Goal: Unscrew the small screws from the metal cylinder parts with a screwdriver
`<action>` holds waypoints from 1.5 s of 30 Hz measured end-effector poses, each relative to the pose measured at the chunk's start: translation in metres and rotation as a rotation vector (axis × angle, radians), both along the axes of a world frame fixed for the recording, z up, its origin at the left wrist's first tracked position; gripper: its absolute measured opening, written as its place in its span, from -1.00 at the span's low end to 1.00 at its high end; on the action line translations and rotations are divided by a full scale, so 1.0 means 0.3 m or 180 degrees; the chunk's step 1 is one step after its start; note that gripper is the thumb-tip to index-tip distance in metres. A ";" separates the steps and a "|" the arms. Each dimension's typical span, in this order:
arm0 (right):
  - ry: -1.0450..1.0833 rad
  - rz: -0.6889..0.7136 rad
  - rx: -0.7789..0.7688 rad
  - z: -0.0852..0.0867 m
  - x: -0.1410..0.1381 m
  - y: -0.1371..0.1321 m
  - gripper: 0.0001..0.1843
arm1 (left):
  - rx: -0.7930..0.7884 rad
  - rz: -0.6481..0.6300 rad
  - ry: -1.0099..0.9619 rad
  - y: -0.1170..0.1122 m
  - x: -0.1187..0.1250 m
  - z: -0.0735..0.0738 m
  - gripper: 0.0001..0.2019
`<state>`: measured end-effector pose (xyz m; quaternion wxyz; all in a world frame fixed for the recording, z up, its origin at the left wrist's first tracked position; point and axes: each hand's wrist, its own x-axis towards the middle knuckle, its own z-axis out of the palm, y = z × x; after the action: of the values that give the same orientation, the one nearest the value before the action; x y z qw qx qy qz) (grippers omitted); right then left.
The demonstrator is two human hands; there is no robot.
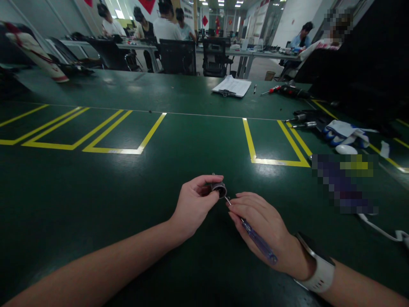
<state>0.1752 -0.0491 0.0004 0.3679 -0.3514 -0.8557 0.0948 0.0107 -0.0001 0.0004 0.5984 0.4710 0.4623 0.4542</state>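
Between the thumb and fingers of my left hand (196, 202) is a small grey metal ring-shaped part (219, 189), its round opening turned toward me. My right hand (260, 226) is closed around a screwdriver (259, 241) with a see-through purplish handle that slants down to the right under the palm. The thin metal shaft points up and left, and its tip is at the lower right rim of the grey part. Whether the tip touches the rim or sits in a hole I cannot tell. Both hands are above the dark green table (128, 196).
Yellow tape outlines (277, 162) mark the table. At the right lie power tools (306, 121), blue-and-white gloves (345, 133), a white oval object (346, 149) and a blurred-out purple item (343, 183). A clipboard with papers (232, 86) lies farther back. Several people sit at tables beyond.
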 end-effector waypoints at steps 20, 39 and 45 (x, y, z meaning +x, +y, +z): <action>0.1852 -0.0817 -0.2690 -0.052 0.056 0.070 -0.79 | -0.0069 -0.0505 -0.0134 0.030 -0.046 0.000 -0.59; 0.1372 -0.0552 -0.0916 -0.008 0.046 0.013 -0.87 | -0.0201 -0.0361 -0.0144 0.036 -0.045 -0.005 -0.70; 0.1091 -0.0221 -0.0464 0.016 0.027 0.005 -0.79 | 0.0007 -0.0366 0.0039 0.022 -0.036 -0.001 -0.71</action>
<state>0.1833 -0.0475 0.0052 0.4848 -0.3851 -0.7587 0.2023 -0.0001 0.0064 0.0001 0.6202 0.5002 0.4376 0.4167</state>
